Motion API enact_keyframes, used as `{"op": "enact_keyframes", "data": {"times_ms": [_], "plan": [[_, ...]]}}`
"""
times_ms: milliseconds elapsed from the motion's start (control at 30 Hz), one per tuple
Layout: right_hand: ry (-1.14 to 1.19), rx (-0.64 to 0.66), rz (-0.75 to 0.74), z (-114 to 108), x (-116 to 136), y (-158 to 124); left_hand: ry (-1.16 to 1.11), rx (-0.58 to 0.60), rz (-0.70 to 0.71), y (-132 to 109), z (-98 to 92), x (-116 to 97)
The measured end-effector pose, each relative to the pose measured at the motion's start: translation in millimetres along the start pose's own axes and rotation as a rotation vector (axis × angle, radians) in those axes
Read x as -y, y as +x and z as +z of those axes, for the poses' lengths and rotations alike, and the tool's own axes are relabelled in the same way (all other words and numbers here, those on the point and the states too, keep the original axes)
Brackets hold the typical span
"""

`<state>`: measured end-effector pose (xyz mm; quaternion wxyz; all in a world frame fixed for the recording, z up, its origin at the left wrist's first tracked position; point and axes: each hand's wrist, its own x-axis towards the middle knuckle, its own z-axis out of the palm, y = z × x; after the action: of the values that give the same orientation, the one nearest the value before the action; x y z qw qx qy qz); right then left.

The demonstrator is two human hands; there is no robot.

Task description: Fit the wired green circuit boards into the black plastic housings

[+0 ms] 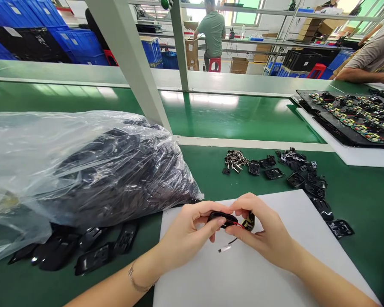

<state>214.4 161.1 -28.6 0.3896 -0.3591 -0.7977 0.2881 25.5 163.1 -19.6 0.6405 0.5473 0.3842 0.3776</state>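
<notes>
Above a white board [275, 273], my two hands meet around small electronic parts. My left hand [192, 230] grips a rounded black plastic casing [225, 218] between thumb and fingers. In my right hand [259, 230], thumb and fingers pinch a small circuit board [248, 221], partly hidden by the fingers. Red wires [239, 224] run between the casing and the circuit board. A thin dark lead with a white tag [224, 248] at its end hangs below them.
A clear plastic bag [121, 170] full of black parts lies at left, with loose black covers [94, 258] before it. Metal pins [235, 160] and black plastic pieces [296, 180] lie beyond the board. A black tray [355, 115] of circuit assemblies stands back right. A slanted post [131, 64] rises behind the bag.
</notes>
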Motion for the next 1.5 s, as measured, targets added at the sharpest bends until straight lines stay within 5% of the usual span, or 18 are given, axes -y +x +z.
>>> {"op": "enact_keyframes", "data": {"times_ms": [200, 367, 567, 733, 1167, 1367, 1500], "plan": [[-0.057, 0.019, 0.046, -7.6, 5.7, 0.8, 0.126, -0.141, 0.083, -3.2, -1.6, 4.6], [-0.071, 0.011, 0.038, -5.0, 8.4, 0.6, 0.398, -0.206, 0.440, -6.4, 1.5, 3.9], [-0.108, -0.088, -0.119, -4.0, 10.5, -0.6, 0.661, -0.155, 0.824, -8.0, 1.4, 7.1], [-0.194, -0.133, -0.231, -4.3, 11.2, -2.6, 0.794, -0.119, 0.921, -9.6, -1.6, 7.5], [-0.192, -0.129, -0.193, -2.4, 13.0, -2.6, 0.741, -0.075, 0.846, -9.8, -3.8, 10.2], [-0.127, 0.015, 0.061, -6.4, 8.0, 1.2, 0.473, -0.208, 0.336, -2.1, 2.9, 11.5], [-0.126, 0.154, 0.236, -14.5, 5.1, 2.2, 0.258, -0.174, -0.001, -0.5, 5.7, 9.6]]}}
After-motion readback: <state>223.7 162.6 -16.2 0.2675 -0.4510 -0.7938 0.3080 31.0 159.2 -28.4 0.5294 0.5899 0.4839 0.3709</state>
